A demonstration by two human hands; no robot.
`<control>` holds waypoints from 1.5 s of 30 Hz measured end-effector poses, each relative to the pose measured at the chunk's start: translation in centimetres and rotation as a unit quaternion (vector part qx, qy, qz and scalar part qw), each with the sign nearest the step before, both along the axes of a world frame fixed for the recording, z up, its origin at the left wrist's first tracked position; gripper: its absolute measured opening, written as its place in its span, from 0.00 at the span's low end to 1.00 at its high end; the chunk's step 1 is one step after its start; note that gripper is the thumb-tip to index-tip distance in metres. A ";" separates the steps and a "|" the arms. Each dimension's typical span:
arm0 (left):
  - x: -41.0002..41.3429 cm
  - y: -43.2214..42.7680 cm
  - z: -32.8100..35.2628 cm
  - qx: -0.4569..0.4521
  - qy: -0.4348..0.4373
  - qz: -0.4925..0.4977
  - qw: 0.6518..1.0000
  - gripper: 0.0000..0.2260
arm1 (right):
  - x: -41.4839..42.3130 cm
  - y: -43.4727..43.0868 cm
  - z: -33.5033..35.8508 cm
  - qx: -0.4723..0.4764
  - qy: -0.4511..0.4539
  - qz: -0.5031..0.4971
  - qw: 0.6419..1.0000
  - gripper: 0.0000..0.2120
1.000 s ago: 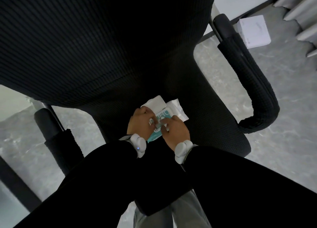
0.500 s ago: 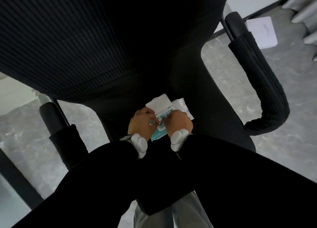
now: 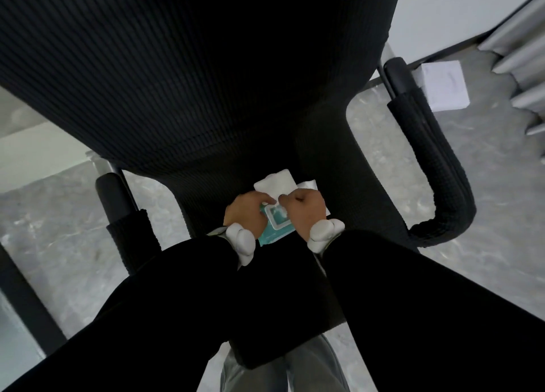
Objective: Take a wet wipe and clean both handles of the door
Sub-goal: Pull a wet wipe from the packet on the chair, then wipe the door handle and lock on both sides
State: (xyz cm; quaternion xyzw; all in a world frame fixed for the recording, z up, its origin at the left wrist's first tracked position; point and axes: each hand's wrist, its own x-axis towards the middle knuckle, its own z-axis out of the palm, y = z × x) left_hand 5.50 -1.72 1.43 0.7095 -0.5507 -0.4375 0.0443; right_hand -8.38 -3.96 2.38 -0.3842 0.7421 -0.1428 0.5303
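Observation:
A teal wet wipe pack point(image 3: 277, 225) lies on the black chair seat point(image 3: 348, 185), its white lid point(image 3: 275, 183) flipped up toward the backrest. My left hand point(image 3: 244, 213) grips the pack's left side. My right hand point(image 3: 305, 211) rests on the pack's right side, its fingertips pinched together at the opening just below the lid. Whether a wipe is between those fingers is hidden. Both hands nearly touch over the pack. No door or door handle is in view.
The chair's tall black backrest point(image 3: 191, 67) fills the upper view, with padded armrests at the left point(image 3: 129, 229) and right point(image 3: 427, 155). A white box point(image 3: 445, 81) lies on the grey floor at the far right, beside metal slats point(image 3: 525, 55). My grey trouser legs point(image 3: 280, 371) show below.
The white lid has been lifted open over the last second. My right hand's fingers moved up from the pack's face to the opening under the lid; the left hand stayed on the pack.

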 end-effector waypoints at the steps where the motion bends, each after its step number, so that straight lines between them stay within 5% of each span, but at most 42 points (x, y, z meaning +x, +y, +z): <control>1: 0.2 -0.4 0.6 0.007 0.016 0.008 1.000 0.20 | 0.2 -0.4 0.8 -0.004 -0.030 -0.029 0.999 0.14; 6: 0.5 -1.6 4.5 -0.017 0.088 0.020 0.996 0.22 | 1.5 -3.4 6.3 0.016 -0.172 -0.083 0.981 0.07; 9: 0.6 -2.0 7.3 -0.079 0.101 0.088 0.988 0.13 | 2.5 -4.6 8.5 0.025 -0.216 -0.107 0.970 0.05; 11: 1.1 -2.1 9.2 -0.116 0.122 0.131 0.977 0.07 | 3.0 -5.1 9.9 0.017 -0.236 -0.076 0.969 0.06; 16: 4.6 -1.9 14.9 -0.133 0.143 0.206 0.959 0.16 | 5.9 -5.7 15.1 -0.057 -0.230 0.037 0.971 0.06; 19: 7.2 -1.7 19.5 -0.149 0.188 0.231 0.943 0.12 | 7.6 -5.7 18.3 -0.121 -0.209 0.136 0.961 0.19; 26: 13.1 1.5 32.5 -0.123 0.319 0.325 0.882 0.06 | 13.0 -5.5 29.3 -0.133 -0.245 0.298 0.913 0.14; 32: 18.0 8.1 41.9 -0.207 0.313 0.437 0.817 0.06 | 19.9 -2.9 38.7 -0.179 -0.280 0.402 0.853 0.07; 40: 21.8 21.5 51.1 -0.308 0.233 0.556 0.736 0.10 | 29.4 6.6 48.5 -0.086 -0.366 0.564 0.736 0.09; 45: 22.9 30.4 53.9 -0.384 0.172 0.641 0.642 0.17 | 34.0 15.9 52.7 -0.125 -0.386 0.638 0.654 0.14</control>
